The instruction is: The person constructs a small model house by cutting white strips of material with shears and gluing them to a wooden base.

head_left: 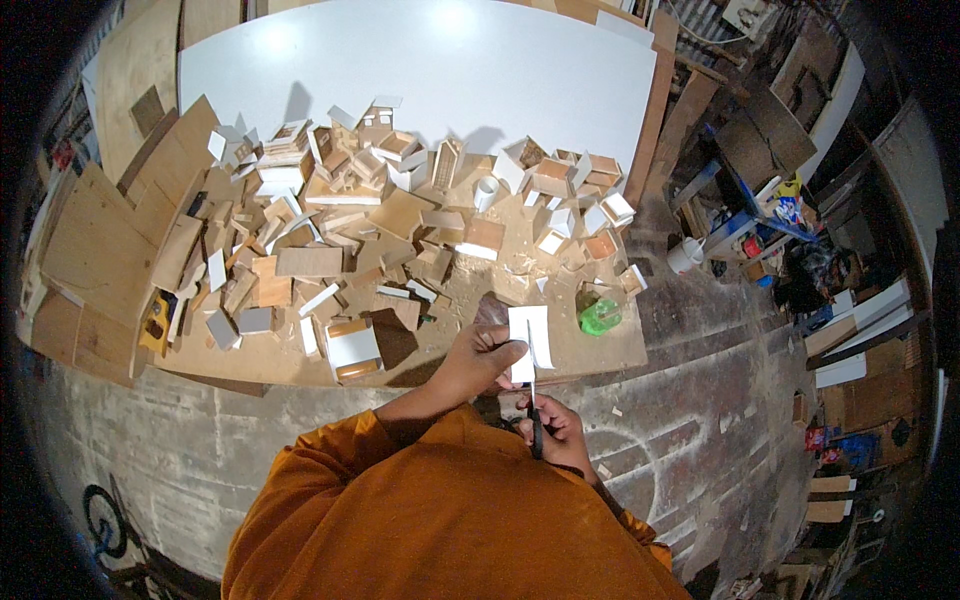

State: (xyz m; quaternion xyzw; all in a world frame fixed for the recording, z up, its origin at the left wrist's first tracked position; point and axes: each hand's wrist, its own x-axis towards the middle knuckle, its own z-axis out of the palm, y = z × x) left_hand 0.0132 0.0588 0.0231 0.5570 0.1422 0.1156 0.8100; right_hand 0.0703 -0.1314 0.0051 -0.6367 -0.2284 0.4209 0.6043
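My left hand [482, 357] pinches a small white sheet [530, 330], which looks like paper or thin card, above the table's near edge. In my right hand [562, 432] is a pair of scissors [537, 437] with dark handles. Their blades point away from me and meet the sheet, where a dark slit runs up from its lower edge. A green transparent bottle [599, 314] lies on the table just right of the sheet. My right fingers are partly hidden behind the scissor handles.
Wood offcuts and small model houses [378, 125] crowd the wooden table [615, 350]. A white cup [485, 194] stands among them. Behind rises a large white panel [420, 70]. A yellow-handled saw [155, 322] lies at the left edge. Right of the table, a white bucket [686, 255] stands near stacked boards.
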